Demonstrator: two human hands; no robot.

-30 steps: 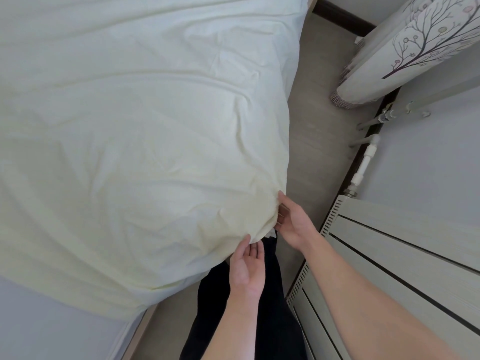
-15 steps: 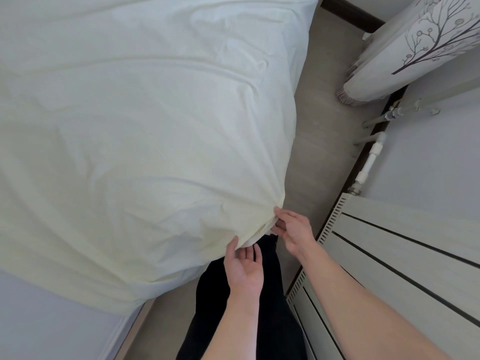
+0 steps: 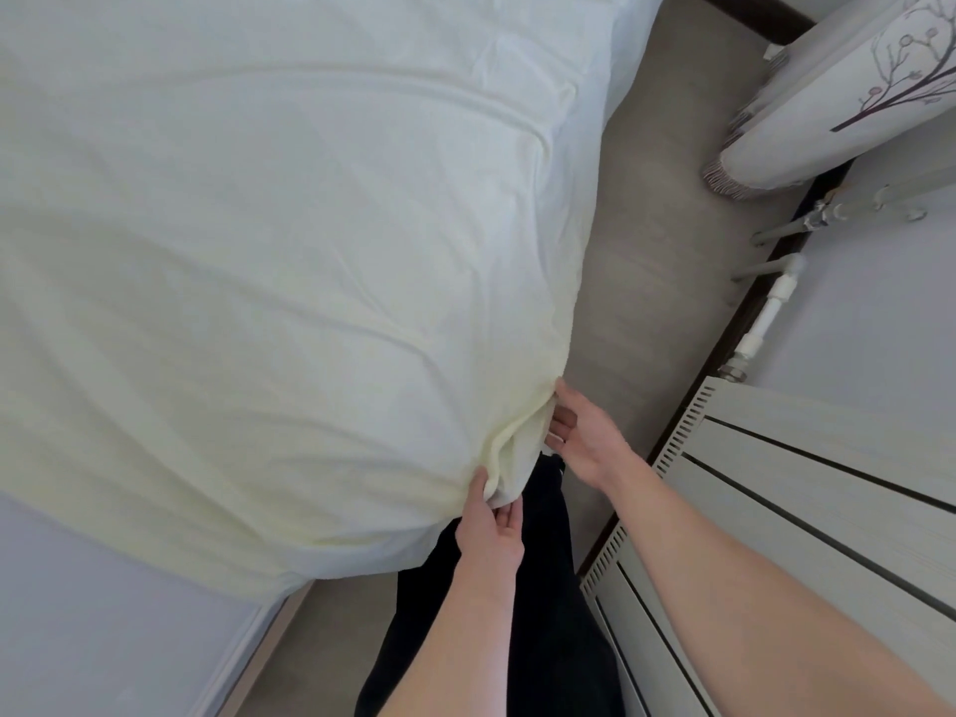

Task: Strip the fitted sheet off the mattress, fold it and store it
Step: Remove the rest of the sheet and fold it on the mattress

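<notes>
A pale cream fitted sheet (image 3: 289, 282) covers the mattress and fills the left and middle of the view, with long creases running across it. Its near corner bunches into folds just in front of me. My left hand (image 3: 491, 525) pinches the lower edge of that corner between thumb and fingers. My right hand (image 3: 582, 437) grips the same corner from the right side, its fingers tucked under the fabric. The mattress beneath is hidden by the sheet.
A narrow strip of beige floor (image 3: 646, 282) runs between the bed and a white slatted radiator cover (image 3: 807, 520) on the right. Pipes (image 3: 771, 307) stand along the wall behind it. A curtain with a tree print (image 3: 838, 95) hangs at top right. My dark trousers (image 3: 548, 613) are below.
Both hands have closed in on the sheet's corner, and the fabric there is more gathered. The left hand has moved from under the edge to pinching it.
</notes>
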